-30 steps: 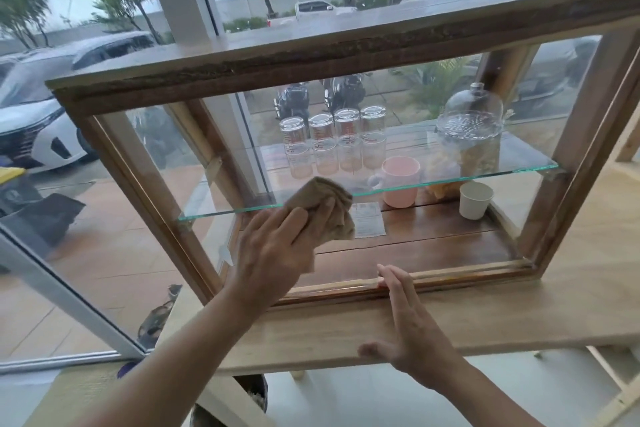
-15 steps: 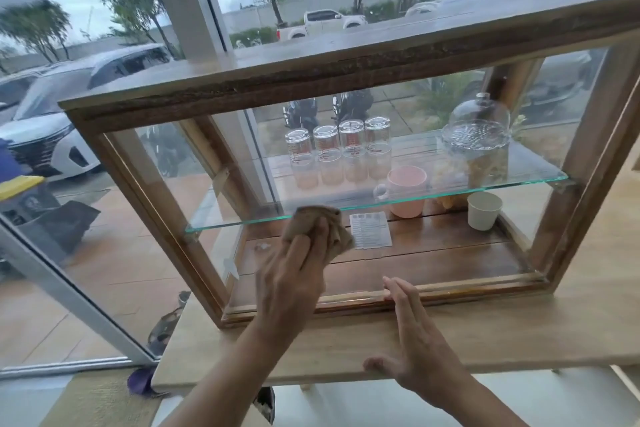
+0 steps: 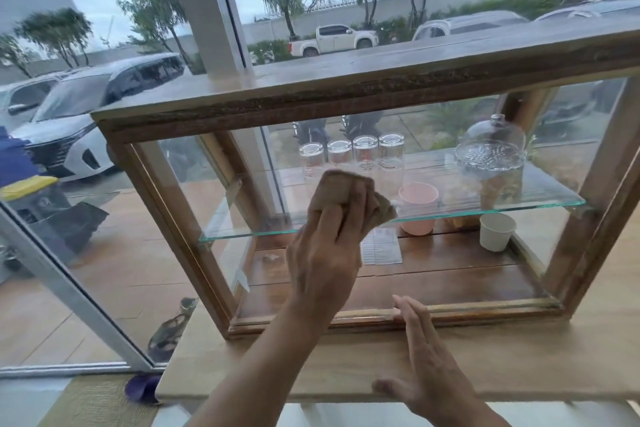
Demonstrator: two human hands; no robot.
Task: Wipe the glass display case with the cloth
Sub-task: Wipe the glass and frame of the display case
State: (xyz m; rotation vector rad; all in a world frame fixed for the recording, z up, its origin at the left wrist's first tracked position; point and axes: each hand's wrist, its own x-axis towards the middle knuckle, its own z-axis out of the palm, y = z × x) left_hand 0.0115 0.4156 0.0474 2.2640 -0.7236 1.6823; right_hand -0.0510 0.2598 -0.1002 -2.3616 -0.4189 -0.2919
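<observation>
**Window-side counter: wiping stroke under way on the front pane**

Daylight from the big window, with parked cars outside, fills the head view, my only one. On the pale wooden counter (image 3: 519, 367) stands the wood-framed glass display case (image 3: 346, 94).

My left hand (image 3: 325, 253) is up against the case's front pane, fingers laid fairly straight over the bunched tan cloth (image 3: 346, 198) and pressing it flat to the glass. The cloth sits at about the level of the clear glass shelf (image 3: 450, 211) inside. My right hand (image 3: 426, 364) is below and to the right of the left, spread open and holding nothing, with its fingertips touching the case's bottom rail and its palm over the counter. I read it as bracing the case.

Behind the glass, beyond the cloth, is a row of upturned clear tumblers (image 3: 365, 156). Right of the cloth are a pink plastic cup (image 3: 417, 208), a clear glass dome cover (image 3: 491, 146) and a small white paper cup (image 3: 497, 230).

I judge the wiping itself to be in hand, somewhere mid-pane. How much of the glass is already done I cannot tell. The wide stretch right of the cloth and the strip left of it both look like ground to cover. The next move calls for even pressure, sweeping sideways without lifting off, and a firm right hand so the case does not slide.
</observation>
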